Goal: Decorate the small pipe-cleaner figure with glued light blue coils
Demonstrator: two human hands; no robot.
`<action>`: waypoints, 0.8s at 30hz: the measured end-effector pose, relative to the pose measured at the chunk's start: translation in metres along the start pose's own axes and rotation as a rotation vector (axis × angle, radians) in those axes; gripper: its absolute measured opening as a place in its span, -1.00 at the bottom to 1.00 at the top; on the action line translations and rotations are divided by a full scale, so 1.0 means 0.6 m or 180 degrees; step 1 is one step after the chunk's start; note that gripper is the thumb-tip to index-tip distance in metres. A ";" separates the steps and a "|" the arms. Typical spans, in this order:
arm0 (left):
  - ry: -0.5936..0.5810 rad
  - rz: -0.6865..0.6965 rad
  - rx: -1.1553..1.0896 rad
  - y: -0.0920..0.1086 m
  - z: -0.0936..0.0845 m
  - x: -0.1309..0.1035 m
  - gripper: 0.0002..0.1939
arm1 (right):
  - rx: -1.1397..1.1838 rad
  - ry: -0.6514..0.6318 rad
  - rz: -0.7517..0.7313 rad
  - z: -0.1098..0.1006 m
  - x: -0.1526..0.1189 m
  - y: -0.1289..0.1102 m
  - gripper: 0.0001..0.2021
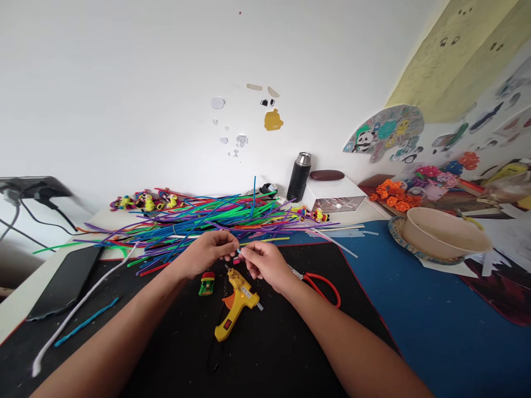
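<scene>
"Where's the tiny blue bit [239,251]?"

"Left hand [212,252] and right hand [265,264] both pinch it, near the far end of the yellow glue gun [238,307]."

"Shaping it?"

"Maybe. Next needs a soft, steady grip."

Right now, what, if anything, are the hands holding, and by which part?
The left hand and right hand seem to pinch a small light-blue piece between them; which part each grips is hidden.

Small pale-blue piece [239,250], held pinched and mostly covered, so that only a short part shows, just beyond the nozzle end of the yellow plastic glue gun [238,304] with an orange trigger. Its full shape, material and tilt cannot be told.
</scene>
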State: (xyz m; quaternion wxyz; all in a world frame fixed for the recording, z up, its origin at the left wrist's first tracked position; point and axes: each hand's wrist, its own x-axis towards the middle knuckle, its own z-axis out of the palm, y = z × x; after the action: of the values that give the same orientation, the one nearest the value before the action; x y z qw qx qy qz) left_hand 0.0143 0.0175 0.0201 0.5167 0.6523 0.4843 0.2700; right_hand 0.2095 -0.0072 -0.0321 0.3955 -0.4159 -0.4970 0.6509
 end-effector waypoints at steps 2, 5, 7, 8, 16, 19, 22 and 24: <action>-0.0032 0.0003 0.0027 0.000 0.000 0.000 -0.54 | 0.0004 0.0010 0.0007 0.000 0.000 -0.001 -0.59; -0.0081 -0.0003 0.0006 -0.002 0.000 0.000 -0.55 | 0.0025 0.0022 0.0004 0.000 0.000 -0.001 -0.58; -0.0095 -0.0012 -0.0011 -0.003 0.000 0.000 -0.56 | 0.0038 0.0026 -0.0004 0.000 0.001 -0.001 -0.58; -0.0102 -0.0015 -0.0011 -0.004 0.000 0.000 -0.57 | 0.0043 0.0025 -0.0007 -0.001 0.001 0.000 -0.57; -0.0184 -0.0077 0.0026 -0.005 0.001 0.000 -0.60 | 0.0102 0.0024 0.0004 -0.001 0.001 0.002 -0.56; -0.0188 -0.0087 0.0062 -0.003 0.002 0.000 -0.60 | 0.0091 0.0024 -0.0004 0.000 0.001 0.001 -0.55; -0.0195 -0.0103 0.0072 -0.001 0.002 0.000 -0.59 | 0.0084 0.0037 -0.0034 -0.001 0.001 0.000 -0.56; -0.0188 -0.0111 0.0064 -0.001 0.002 0.000 -0.59 | 0.0073 0.0048 -0.0047 -0.001 0.002 0.000 -0.56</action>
State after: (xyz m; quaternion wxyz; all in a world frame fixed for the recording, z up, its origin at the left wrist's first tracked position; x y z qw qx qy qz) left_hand 0.0151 0.0168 0.0191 0.5288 0.6567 0.4829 0.2367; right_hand 0.2096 -0.0061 -0.0325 0.4089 -0.4126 -0.4895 0.6504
